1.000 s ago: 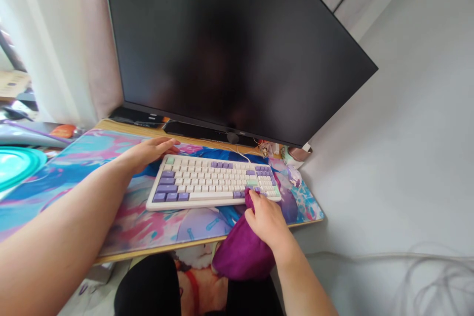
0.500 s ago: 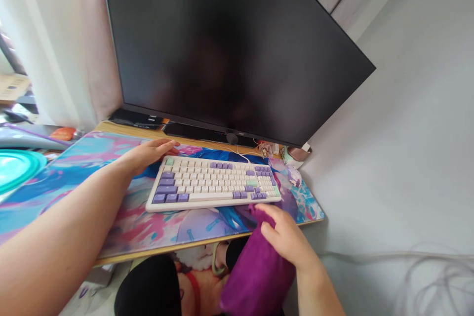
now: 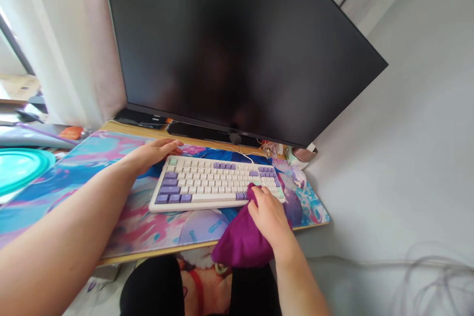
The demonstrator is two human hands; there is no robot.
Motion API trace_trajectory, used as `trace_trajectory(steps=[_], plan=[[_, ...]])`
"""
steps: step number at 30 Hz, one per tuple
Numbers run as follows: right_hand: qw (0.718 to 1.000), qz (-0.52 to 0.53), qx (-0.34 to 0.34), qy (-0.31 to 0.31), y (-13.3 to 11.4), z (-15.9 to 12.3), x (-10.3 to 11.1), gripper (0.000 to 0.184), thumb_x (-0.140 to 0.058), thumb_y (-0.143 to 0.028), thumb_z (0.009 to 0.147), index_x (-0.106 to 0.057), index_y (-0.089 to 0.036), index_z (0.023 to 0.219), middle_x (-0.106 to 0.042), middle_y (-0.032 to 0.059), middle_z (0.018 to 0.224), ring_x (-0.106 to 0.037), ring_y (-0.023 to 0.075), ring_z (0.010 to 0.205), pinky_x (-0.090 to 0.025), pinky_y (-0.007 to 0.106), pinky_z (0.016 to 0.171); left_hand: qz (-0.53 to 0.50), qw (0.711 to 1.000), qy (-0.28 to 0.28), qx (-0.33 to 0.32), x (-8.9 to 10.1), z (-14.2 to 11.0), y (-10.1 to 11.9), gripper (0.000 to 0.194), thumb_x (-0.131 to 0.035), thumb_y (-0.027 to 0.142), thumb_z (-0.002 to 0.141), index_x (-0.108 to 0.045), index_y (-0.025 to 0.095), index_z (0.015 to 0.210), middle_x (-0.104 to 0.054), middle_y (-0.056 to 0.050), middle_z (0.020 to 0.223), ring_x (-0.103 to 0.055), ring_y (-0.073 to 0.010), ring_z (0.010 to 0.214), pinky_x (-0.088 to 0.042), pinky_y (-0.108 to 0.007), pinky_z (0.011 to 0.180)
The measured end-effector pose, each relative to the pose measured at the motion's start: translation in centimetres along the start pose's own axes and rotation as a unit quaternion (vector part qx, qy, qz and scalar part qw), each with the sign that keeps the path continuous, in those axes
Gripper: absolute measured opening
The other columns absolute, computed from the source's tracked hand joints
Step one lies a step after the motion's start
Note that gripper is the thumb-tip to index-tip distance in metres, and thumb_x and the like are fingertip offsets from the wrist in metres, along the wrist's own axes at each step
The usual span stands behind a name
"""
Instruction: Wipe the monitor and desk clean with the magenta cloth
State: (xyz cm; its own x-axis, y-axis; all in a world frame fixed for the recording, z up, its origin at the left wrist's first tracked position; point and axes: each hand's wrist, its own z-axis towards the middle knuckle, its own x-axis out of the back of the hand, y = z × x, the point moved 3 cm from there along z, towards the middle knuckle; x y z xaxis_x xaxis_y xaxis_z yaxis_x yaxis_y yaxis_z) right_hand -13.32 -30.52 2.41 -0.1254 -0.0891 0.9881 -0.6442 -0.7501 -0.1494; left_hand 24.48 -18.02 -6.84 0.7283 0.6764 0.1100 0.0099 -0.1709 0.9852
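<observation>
The purple cloth (image 3: 240, 239) is in the right hand (image 3: 268, 212), its upper end bunched over the right-hand front keys of the keyboard (image 3: 207, 182) and its loose body draping past the front edge of the desk (image 3: 151, 133) above the person's lap. The fingers of the right hand are closed on the bunched end; how much fabric is gathered beneath the palm cannot be determined. The left hand (image 3: 157, 152) lies at the keyboard's far left corner, fingers extended, nothing visible in them; whether they touch the case is unclear. Assessment of handling: the cloth appears light, soft and limp, with no evident risk of breakage; the free portion is liable to swing or drag. A firm pinch near the gathered end, or a folded pad under the fingertips, is judged the sound hold. The keyboard, lying flat on the patterned mat (image 3: 148, 229), is judged rigid and moderately heavy, with keycaps that may snag fabric; it is best steadied by its case edge, clear of the cable (image 3: 246, 156) at the rear.
</observation>
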Motion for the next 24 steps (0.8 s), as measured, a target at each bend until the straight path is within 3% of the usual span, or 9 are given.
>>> trace_trajectory(steps=[3,6,10,12,15,18,21,24], plan=[[0.995,0.077,0.061,-0.023,-1.5,-0.6,-0.1,0.046,-0.051,-0.022,0.100,-0.071,-0.019,0.142,-0.074,0.0140,0.131,-0.074,0.0259,0.116,-0.059,0.043,0.108,-0.002,1.000,0.000,-0.002,0.0,0.0,-0.1,0.087,-0.081,0.085,0.064,-0.076,0.020,0.120,-0.085,-0.010,0.112,-0.078,-0.0294,0.102,-0.060,-0.035,0.085],[0.967,0.200,0.150,-0.049,-2.0,-0.9,0.0,0.049,-0.054,-0.024,0.098,-0.069,-0.026,0.145,-0.074,0.0091,0.137,-0.071,0.0232,0.128,-0.056,0.044,0.117,-0.006,1.000,0.010,-0.007,-0.1,-0.5,0.3,0.079,-0.081,0.083,0.063,-0.077,0.022,0.114,-0.086,-0.009,0.108,-0.079,-0.0302,0.100,-0.060,-0.036,0.083],[0.944,0.274,0.173,-0.063,-1.7,0.3,0.2,0.047,-0.060,-0.032,0.098,-0.071,-0.026,0.143,-0.073,0.0098,0.147,-0.066,0.0260,0.140,-0.050,0.051,0.125,-0.008,1.000,0.015,-0.009,-0.4,-1.6,1.4,0.070,-0.080,0.076,0.065,-0.078,0.024,0.111,-0.086,-0.008,0.104,-0.080,-0.0293,0.098,-0.060,-0.034,0.081],[0.932,0.297,0.180,-0.103,-2.3,1.5,0.2,0.044,-0.065,-0.039,0.097,-0.074,-0.025,0.137,-0.076,0.0101,0.141,-0.069,0.0277,0.134,-0.052,0.049,0.121,-0.006,1.000,0.018,-0.005,-0.6,-1.9,1.8,0.066,-0.078,0.075,0.068,-0.078,0.023,0.110,-0.085,-0.008,0.103,-0.079,-0.0293,0.098,-0.059,-0.034,0.082],[0.884,0.387,0.168,-0.200,-4.0,3.4,0.2,0.041,-0.074,-0.051,0.092,-0.077,-0.019,0.118,-0.081,0.0073,0.115,-0.074,0.0241,0.107,-0.058,0.038,0.099,-0.006,1.000,0.024,0.003,-0.7,-2.3,2.1,0.062,-0.074,0.072,0.072,-0.078,0.023,0.110,-0.085,-0.009,0.104,-0.079,-0.0295,0.099,-0.059,-0.035,0.084],[0.835,0.465,0.115,-0.271,-5.4,4.7,0.1,0.047,-0.088,-0.052,0.080,-0.074,-0.016,0.106,-0.074,-0.0002,0.092,-0.065,0.0158,0.082,-0.051,0.029,0.079,-0.015,1.000,0.023,0.002,-0.8,-2.5,2.2,0.057,-0.075,0.070,0.074,-0.078,0.023,0.107,-0.085,-0.009,0.103,-0.080,-0.0297,0.102,-0.060,-0.035,0.087],[0.831,0.467,0.101,-0.286,-6.3,5.4,-0.5,0.041,-0.087,-0.043,0.076,-0.074,-0.016,0.104,-0.071,-0.0027,0.086,-0.061,0.0132,0.077,-0.047,0.026,0.075,-0.028,0.999,0.028,-0.006,-0.7,-2.7,2.2,0.056,-0.079,0.071,0.072,-0.077,0.023,0.101,-0.085,-0.010,0.101,-0.080,-0.0309,0.104,-0.060,-0.037,0.088],[0.856,0.426,0.124,-0.266,-7.0,5.9,-1.3,0.037,-0.079,-0.039,0.078,-0.077,-0.017,0.107,-0.077,0.0003,0.093,-0.067,0.0168,0.083,-0.051,0.028,0.079,-0.025,0.999,0.028,-0.016,-0.7,-2.7,2.0,0.054,-0.079,0.072,0.073,-0.077,0.024,0.096,-0.086,-0.010,0.098,-0.080,-0.0320,0.105,-0.061,-0.038,0.091]])
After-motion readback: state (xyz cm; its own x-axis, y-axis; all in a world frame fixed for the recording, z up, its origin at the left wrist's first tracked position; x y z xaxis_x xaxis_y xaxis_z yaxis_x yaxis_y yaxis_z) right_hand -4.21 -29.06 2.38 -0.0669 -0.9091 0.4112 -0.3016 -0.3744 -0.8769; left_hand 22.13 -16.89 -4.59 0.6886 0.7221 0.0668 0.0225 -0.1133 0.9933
